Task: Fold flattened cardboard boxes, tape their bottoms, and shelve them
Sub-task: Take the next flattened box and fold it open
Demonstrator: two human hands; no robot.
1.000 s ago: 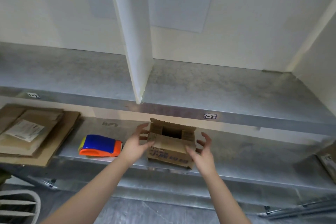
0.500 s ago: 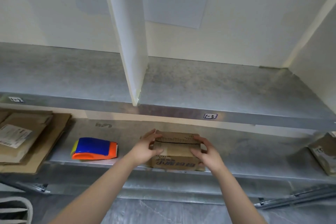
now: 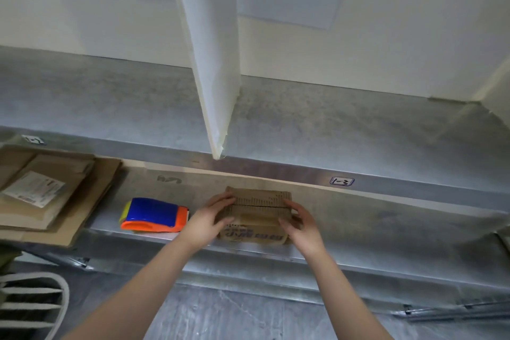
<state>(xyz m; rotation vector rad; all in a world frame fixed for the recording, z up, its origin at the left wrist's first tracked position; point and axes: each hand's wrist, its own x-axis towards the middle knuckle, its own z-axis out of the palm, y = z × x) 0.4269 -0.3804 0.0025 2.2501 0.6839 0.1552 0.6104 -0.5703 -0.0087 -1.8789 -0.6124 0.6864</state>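
On the lower shelf [image 3: 386,218], near its front edge: a small box [image 3: 256,218], squared up, flaps uppermost (whether top or bottom side, impossible to say). Left hand [image 3: 208,219] wrapped over the box's left end, fingers across the top flaps, thumb down the near face. Right hand [image 3: 302,225] clasping the right end likewise, fingers curled over the top edge. Both gripping the box and pressing the two long flaps flat, edges meeting along a dark seam down the middle.

Judging by that: folding as good as finished for this one, with flaps down and walls square. No tape visible across the seam, so taping most likely next. Handy for it, the tape dispenser [image 3: 153,215], blue and orange, lying just beside the left wrist on the same shelf. Calls for one hand freed, the other pinning the flaps. After that, shelving, presumably on the upper shelf [image 3: 358,130], right of the white divider [image 3: 218,77] and above the label [image 3: 341,181] marked 1-3.

Further left, a stack of flat cardboard [image 3: 55,201], some of it overhanging the shelf edge: more boxes to fold, by the look of it. Early in the whole job, then. One box partway, no finished box visible in view.
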